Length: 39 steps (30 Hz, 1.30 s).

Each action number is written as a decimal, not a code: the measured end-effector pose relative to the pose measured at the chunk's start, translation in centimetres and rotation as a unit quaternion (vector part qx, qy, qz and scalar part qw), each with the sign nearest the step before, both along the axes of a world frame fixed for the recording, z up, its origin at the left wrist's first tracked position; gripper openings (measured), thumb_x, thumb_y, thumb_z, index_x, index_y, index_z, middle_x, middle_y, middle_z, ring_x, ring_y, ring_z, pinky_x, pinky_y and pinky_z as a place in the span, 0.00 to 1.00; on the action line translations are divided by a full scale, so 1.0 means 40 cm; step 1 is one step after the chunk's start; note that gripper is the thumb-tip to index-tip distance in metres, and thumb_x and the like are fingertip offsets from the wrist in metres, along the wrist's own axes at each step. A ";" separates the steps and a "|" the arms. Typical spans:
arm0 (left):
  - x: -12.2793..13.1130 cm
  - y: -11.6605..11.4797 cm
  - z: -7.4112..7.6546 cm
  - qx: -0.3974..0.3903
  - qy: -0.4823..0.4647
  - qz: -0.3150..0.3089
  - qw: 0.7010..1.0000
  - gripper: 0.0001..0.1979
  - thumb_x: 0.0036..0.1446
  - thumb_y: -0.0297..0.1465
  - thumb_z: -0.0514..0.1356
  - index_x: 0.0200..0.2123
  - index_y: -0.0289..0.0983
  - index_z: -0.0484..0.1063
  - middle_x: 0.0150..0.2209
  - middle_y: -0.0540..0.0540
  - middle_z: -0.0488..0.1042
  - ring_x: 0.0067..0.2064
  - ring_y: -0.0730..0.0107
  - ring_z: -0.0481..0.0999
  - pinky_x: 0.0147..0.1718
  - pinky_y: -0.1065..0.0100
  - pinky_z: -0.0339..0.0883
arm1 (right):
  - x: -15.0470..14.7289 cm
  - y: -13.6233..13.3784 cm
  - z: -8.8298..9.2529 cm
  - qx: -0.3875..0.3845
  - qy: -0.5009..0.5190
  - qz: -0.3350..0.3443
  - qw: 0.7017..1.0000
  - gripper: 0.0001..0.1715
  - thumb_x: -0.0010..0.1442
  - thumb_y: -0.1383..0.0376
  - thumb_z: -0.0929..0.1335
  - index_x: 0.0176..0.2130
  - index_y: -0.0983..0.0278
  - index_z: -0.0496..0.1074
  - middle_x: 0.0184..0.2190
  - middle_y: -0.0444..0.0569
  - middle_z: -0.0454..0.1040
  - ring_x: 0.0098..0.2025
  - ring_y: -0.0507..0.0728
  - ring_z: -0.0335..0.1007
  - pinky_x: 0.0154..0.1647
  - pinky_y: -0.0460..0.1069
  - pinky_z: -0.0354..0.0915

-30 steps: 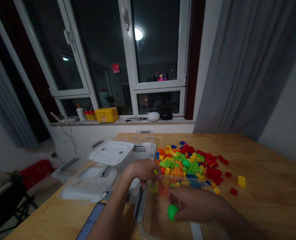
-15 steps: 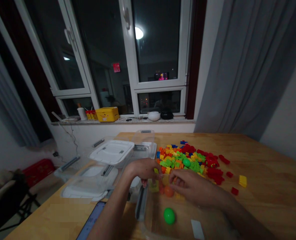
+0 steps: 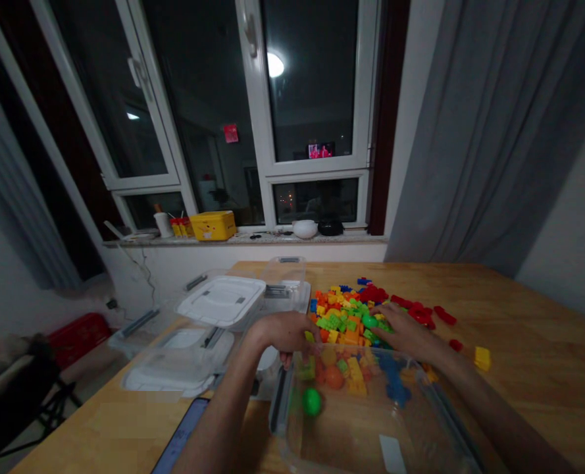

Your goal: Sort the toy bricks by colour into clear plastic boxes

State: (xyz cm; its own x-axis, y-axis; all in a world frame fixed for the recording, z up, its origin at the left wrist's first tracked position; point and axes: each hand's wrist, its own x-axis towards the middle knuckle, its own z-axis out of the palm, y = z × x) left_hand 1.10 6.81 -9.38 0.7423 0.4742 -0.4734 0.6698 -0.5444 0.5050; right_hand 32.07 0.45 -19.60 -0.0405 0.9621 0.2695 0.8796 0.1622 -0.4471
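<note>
**Right hand [image 3: 405,332] reaches into a pile of toy bricks [image 3: 344,322] on a wooden table [image 3: 543,415], just beyond a clear plastic bin [image 3: 351,441]**

Its fingers [image 3: 388,315] spread wide on the bricks, holding nothing visible. The left hand [image 3: 285,332] curls over the bin's far rim; whether it grips cannot be told. A green ball [image 3: 312,401] and more bricks [image 3: 356,385] lie inside the bin.

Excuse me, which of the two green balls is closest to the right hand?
The green ball on the toy brick pile, beside the right hand; the other lies inside the clear plastic bin.
</note>
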 end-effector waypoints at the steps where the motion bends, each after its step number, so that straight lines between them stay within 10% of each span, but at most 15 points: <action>1: -0.001 0.000 0.000 -0.001 -0.002 -0.001 1.000 0.13 0.63 0.36 0.61 0.47 0.37 0.78 0.31 0.48 0.80 0.19 0.71 0.76 0.18 0.72 0.69 | 0.006 0.005 -0.015 -0.010 -0.007 0.000 1.000 0.25 0.63 0.55 0.67 0.55 0.65 0.74 0.57 0.65 0.76 0.61 0.69 0.72 0.65 0.62 0.67; 15: 0.000 -0.006 0.006 -0.006 0.002 0.000 1.000 0.15 0.63 0.35 0.60 0.50 0.37 0.78 0.39 0.44 0.84 0.21 0.72 0.77 0.20 0.72 0.70 | 0.020 0.010 -0.043 -0.045 -0.052 -0.020 0.997 0.34 0.61 0.65 0.69 0.64 0.70 0.66 0.63 0.69 0.72 0.66 0.70 0.68 0.67 0.62 0.64; 29: 0.000 -0.009 0.007 0.009 0.002 -0.003 1.000 0.13 0.64 0.36 0.60 0.48 0.37 0.78 0.36 0.46 0.83 0.21 0.71 0.76 0.19 0.72 0.69 | 0.017 0.003 -0.024 -0.048 -0.024 0.007 0.999 0.17 0.54 0.75 0.65 0.39 0.62 0.79 0.42 0.58 0.85 0.45 0.65 0.79 0.46 0.55 0.68; 39: 0.000 -0.003 -0.001 0.003 0.002 -0.003 1.000 0.14 0.63 0.35 0.60 0.49 0.37 0.78 0.38 0.45 0.84 0.20 0.72 0.75 0.20 0.72 0.70 | 0.029 -0.007 0.009 -0.032 -0.020 -0.030 0.999 0.21 0.52 0.78 0.64 0.43 0.63 0.76 0.43 0.55 0.81 0.48 0.61 0.77 0.49 0.53 0.68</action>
